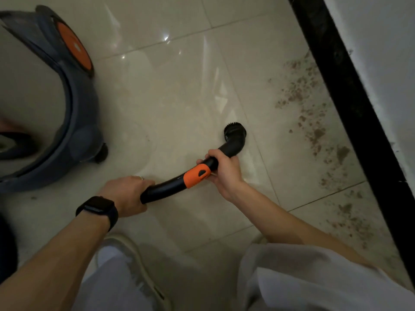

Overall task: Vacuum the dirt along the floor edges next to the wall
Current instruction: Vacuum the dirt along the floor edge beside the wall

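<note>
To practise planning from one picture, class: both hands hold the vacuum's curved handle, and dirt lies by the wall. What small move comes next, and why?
Probably swing the brush nozzle rightward onto the dirt beside the black skirting. The nozzle is over clean tile, apart from the specks, and the left hand and right hand both grip the handle.

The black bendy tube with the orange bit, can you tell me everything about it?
The tube is a curved black pipe that looks like plastic, with an orange collar carrying a dark button. Its far end bends into a round bristly brush head. The left hand grips the near end and the right hand grips just past the collar. The brush head is above pale tile, short of the brown dirt.
</note>
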